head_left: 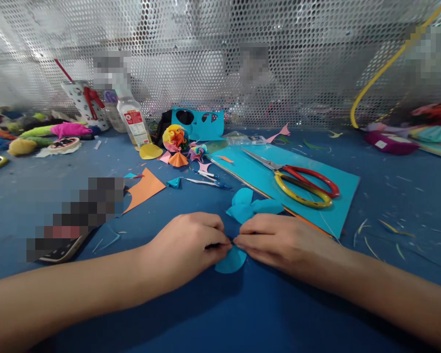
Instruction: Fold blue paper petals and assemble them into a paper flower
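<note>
My left hand (189, 242) and my right hand (279, 241) meet fingertip to fingertip low in the middle of the blue table (220, 314). Both pinch a small light-blue paper piece (231, 261) whose rounded edge sticks out beneath the fingers. Just beyond my hands lie light-blue paper petals (248, 206). A light-blue paper sheet (290, 189) lies behind to the right, with red and yellow handled scissors (301, 184) resting on it.
A phone (64, 245) lies at the left, an orange paper scrap (145, 189) beyond it. Folded colourful paper flowers (176, 139), a glue bottle (134, 120), a patterned cup (83, 103) and craft bits crowd the back. A perforated metal screen (220, 59) closes the far side.
</note>
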